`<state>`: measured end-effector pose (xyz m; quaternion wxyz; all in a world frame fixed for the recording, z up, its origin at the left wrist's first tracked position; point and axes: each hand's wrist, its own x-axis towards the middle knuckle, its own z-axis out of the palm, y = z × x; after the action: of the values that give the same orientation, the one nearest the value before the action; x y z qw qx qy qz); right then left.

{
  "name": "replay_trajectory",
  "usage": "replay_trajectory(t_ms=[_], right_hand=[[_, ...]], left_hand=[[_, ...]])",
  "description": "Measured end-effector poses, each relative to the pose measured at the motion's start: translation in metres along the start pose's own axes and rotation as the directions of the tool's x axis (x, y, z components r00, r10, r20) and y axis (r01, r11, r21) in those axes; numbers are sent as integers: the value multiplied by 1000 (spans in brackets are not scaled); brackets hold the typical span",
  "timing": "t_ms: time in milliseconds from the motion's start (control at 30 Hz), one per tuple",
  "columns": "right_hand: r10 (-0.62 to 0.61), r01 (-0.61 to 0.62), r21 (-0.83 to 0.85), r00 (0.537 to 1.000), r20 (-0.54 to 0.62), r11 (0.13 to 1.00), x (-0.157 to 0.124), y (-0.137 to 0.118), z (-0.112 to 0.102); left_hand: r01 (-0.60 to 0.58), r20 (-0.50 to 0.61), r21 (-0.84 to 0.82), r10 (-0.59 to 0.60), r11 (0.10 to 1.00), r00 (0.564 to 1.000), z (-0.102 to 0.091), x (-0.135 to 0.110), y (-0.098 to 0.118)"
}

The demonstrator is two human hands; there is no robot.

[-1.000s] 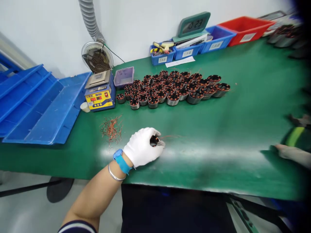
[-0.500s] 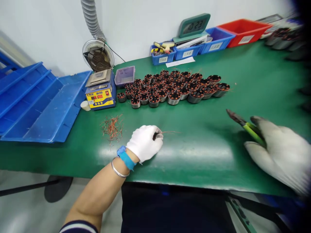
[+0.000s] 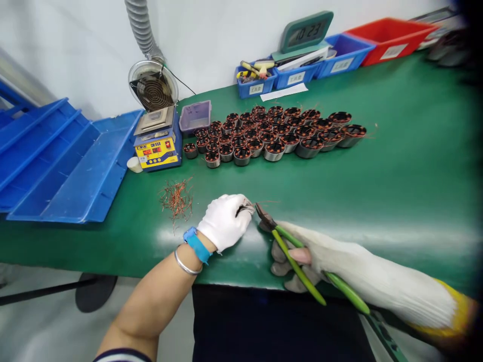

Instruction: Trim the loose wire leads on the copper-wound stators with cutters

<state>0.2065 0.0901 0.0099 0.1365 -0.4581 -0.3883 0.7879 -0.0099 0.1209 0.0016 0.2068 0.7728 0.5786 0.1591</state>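
My left hand (image 3: 225,220), in a white glove with a blue wristband, is closed round a small dark wound coil (image 3: 242,209) held on the green table (image 3: 396,166). Thin copper wires stick out of the coil to the right. My right hand (image 3: 324,256), in a knit glove, grips green-handled cutters (image 3: 298,259). The cutters' jaws (image 3: 263,215) sit right beside the coil, at its wires. A heap of cut copper wire bits (image 3: 176,198) lies just left of my left hand.
Several wound coils (image 3: 275,133) stand in rows at mid-table. A yellow-and-blue heating unit (image 3: 158,146) with a fan and hose stands at the left, beside blue trays (image 3: 56,156). Blue bins (image 3: 298,75), a red bin (image 3: 388,35) and a clock (image 3: 307,32) line the wall.
My right hand has come in from the right with the cutters, bringing the jaws up to the coil. My left hand has stayed in place on the coil.
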Motion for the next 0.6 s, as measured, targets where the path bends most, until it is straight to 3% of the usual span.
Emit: replay_trajectory(t_ms=[133,400,500,600], right_hand=[[32,-35,-53,998,-49,998,3,-9,6],[47,-50,-93,998,-38,994,-2,-3,3],[26,-27,-43,999,-28,999,5,-7,7],[-45,48,-130,998,33,990,12,-8,7]], left_hand=[[-11,3,10,11,1000,1000,0,1,-1],[-44,16,-21,45,999,999,-1,-1,-3],[-37,33,20,36,999,999,-3,0,-4],[-45,55,36,43,998,998,-4,2,-4]])
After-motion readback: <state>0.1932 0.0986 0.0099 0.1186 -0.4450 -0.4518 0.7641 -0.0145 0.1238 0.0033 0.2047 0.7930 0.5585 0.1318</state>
